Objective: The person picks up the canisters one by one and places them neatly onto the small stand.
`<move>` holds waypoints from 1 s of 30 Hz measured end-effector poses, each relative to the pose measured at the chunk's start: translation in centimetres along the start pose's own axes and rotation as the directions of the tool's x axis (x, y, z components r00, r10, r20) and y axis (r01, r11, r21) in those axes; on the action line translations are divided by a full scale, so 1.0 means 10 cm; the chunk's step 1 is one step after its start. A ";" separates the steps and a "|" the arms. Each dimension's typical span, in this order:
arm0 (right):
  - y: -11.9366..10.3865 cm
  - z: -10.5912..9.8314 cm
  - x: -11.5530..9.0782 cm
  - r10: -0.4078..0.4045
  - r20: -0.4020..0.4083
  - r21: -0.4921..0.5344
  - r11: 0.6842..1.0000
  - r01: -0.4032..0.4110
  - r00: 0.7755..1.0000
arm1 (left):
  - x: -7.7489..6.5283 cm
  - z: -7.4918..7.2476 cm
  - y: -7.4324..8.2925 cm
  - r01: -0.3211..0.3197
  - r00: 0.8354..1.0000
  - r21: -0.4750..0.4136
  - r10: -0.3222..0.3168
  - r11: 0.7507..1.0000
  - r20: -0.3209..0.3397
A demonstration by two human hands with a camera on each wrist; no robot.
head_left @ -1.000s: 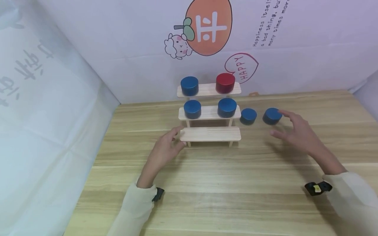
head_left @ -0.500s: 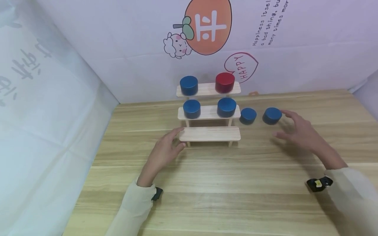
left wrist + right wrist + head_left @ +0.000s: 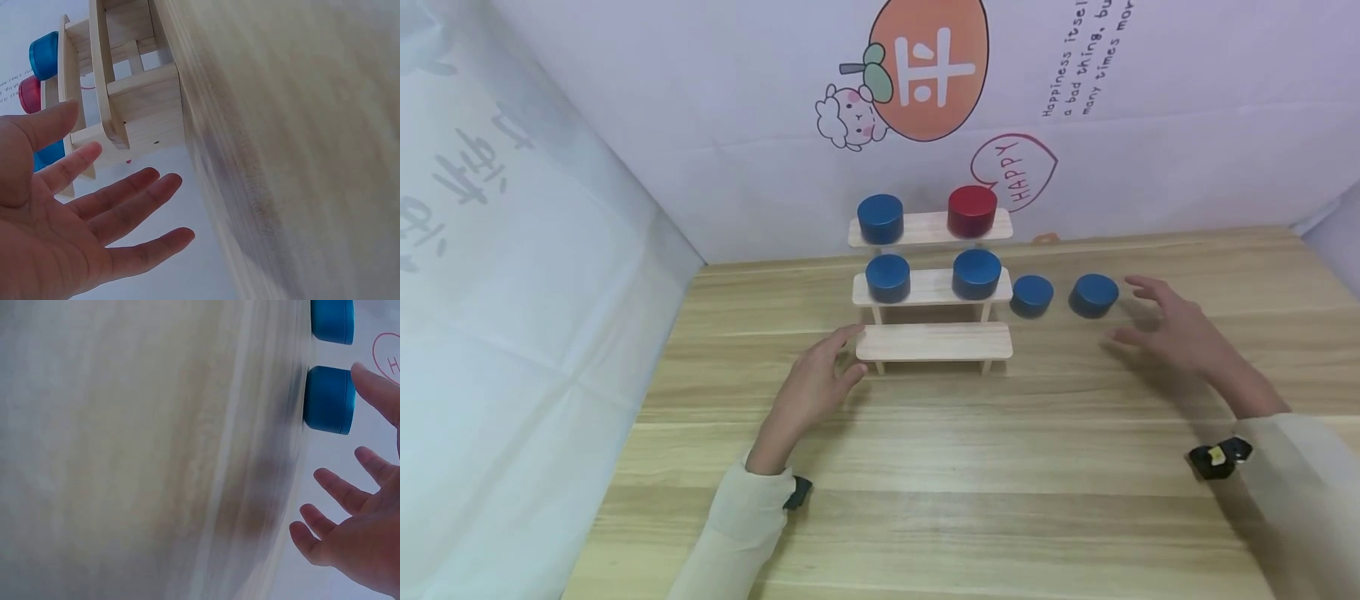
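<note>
A three-tier wooden stand (image 3: 934, 342) is in the middle of the head view. Its top tier carries a blue round tin (image 3: 880, 219) at the left and a red round tin (image 3: 972, 212) at the right. Two blue tins, a left one (image 3: 888, 279) and a right one (image 3: 977, 275), sit on the middle tier; the lowest tier is bare. On the table right of the stand are two more blue tins, a nearer one (image 3: 1032, 297) and a farther one (image 3: 1093, 296). My left hand (image 3: 814, 383), fingers spread, is beside the lowest tier's left end. My right hand (image 3: 1182, 337) holds nothing, just right of the farther tin.
The stand and tins are on a wood-grain table (image 3: 940, 500). Behind it hangs a white cloth (image 3: 760, 100) with printed cartoon figures and lettering. Another white cloth (image 3: 512, 292) covers the left side.
My right hand has drawn back to the right, away from the farther blue tin on the table. My left hand has shifted very slightly off the stand's end. The tins stay in place.
</note>
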State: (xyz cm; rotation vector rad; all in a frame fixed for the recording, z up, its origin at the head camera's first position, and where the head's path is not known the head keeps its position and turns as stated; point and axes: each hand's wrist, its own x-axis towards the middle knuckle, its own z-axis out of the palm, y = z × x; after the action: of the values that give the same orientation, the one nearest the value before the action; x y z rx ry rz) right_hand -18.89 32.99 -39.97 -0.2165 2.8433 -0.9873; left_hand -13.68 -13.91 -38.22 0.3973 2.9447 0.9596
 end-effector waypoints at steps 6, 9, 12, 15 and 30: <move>0.05 -0.03 0.04 0.037 0.013 0.003 0.999 -0.037 0.999 | 0.02 0.02 -0.02 0.027 0.999 -0.030 -0.027 0.999 0.019; 0.07 -0.03 0.08 0.018 0.005 0.015 1.000 -0.019 1.000 | 0.02 0.03 -0.03 0.029 0.999 -0.030 -0.029 0.999 0.016; 0.09 -0.03 0.13 -0.018 -0.009 0.028 0.999 0.018 1.000 | 0.03 0.03 -0.04 0.024 1.000 -0.032 -0.024 0.999 0.009; 0.10 -0.03 0.18 -0.047 -0.010 0.032 0.998 0.047 0.999 | 0.04 0.03 -0.04 0.022 1.000 -0.033 -0.022 0.999 0.003; 0.11 -0.01 0.33 -0.047 0.035 0.050 0.998 0.045 0.998 | 0.06 0.02 -0.05 0.038 0.999 -0.027 -0.038 0.999 0.016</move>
State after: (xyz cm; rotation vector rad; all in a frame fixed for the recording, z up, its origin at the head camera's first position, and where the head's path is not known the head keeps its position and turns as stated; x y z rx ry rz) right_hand -22.28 33.31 -40.77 -0.2937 2.7898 -1.0494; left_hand -14.37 -14.06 -38.67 0.3449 2.9105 0.9866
